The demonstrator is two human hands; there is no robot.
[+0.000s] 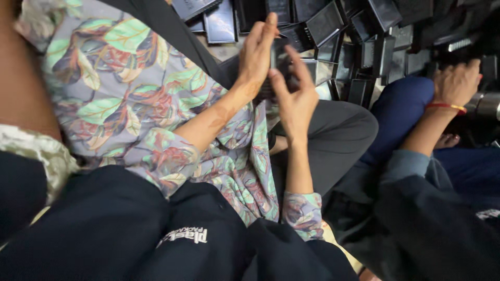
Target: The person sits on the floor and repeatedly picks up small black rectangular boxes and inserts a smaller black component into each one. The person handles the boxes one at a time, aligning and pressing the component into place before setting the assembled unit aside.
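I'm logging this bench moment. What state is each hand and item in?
left hand: raised, fingers around the small black part
right hand: gripping the same part
small black part: held between both hands
black trays: heaped, tilted
co-worker's hand: resting on dark items

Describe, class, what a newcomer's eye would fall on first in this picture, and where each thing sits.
At top centre, the left hand and right hand share a grip on a small black part, raised above the lap. Behind them, along the top edge, lies a heap of black rectangular trays. A leaf-patterned garment fills the left side, and at the right edge a co-worker's hand wears a red bangle.
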